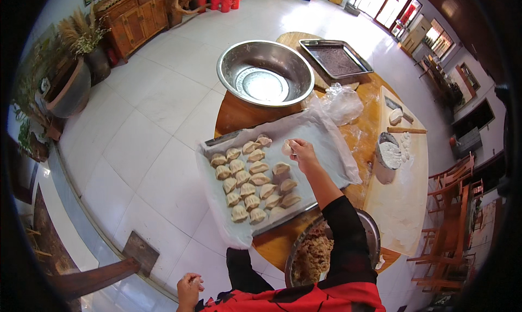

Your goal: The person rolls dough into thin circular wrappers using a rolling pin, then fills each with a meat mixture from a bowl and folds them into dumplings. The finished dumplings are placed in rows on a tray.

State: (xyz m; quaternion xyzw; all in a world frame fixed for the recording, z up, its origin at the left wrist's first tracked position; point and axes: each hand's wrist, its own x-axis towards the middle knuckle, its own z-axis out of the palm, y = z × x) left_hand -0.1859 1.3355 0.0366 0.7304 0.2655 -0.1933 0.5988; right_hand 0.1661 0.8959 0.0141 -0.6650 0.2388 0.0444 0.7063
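Observation:
My right hand (304, 153) pinches a dumpling (287, 147) above a tray lined with white paper (301, 122). Rows of folded dumplings (246, 188) fill the left and near part of this tray, and bare paper shows under and beyond my hand. Low at the picture's bottom, my left hand (189, 289) hangs away from the table with curled fingers. Whether anything is between them is unclear. By my right forearm stands a metal bowl of minced filling (313, 253), partly hidden by my sleeve.
A large steel basin (265, 73), a dark metal tray (336, 59) and crumpled plastic wrap (341, 104) lie at the table's far side. On a floured board (393, 206) at right are a flour bowl (389, 152), a rolling pin (406, 130), dough (395, 116) and a cleaver (393, 104).

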